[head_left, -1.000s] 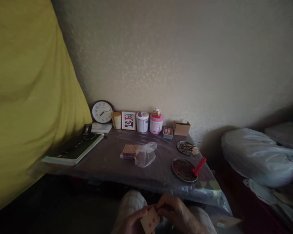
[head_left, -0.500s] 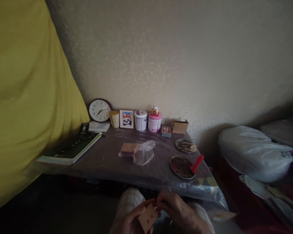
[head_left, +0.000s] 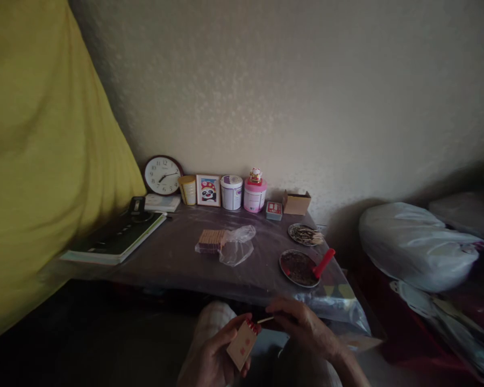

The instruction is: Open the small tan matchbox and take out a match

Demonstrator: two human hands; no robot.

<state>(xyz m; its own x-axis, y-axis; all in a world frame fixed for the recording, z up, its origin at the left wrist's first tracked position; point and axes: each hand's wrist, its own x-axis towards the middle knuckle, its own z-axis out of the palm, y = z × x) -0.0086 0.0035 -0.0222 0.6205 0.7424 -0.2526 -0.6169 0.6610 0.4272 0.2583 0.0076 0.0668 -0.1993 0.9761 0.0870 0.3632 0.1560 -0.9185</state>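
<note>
I gripped the matchbox (head_left: 243,344) in my left hand (head_left: 213,361) near my lap while my right hand (head_left: 306,330) pinched a match (head_left: 265,320) at its open end; a careless strike might have dropped flame near the plastic bag (head_left: 237,246).

Low table (head_left: 177,258): clock (head_left: 162,175) at back left; tins (head_left: 231,192) rightward of it, books (head_left: 116,239) before it, dishes (head_left: 298,267) far right.

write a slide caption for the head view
Left hand holds a matchbox; right hand pinches a matchstick beside it.
</note>
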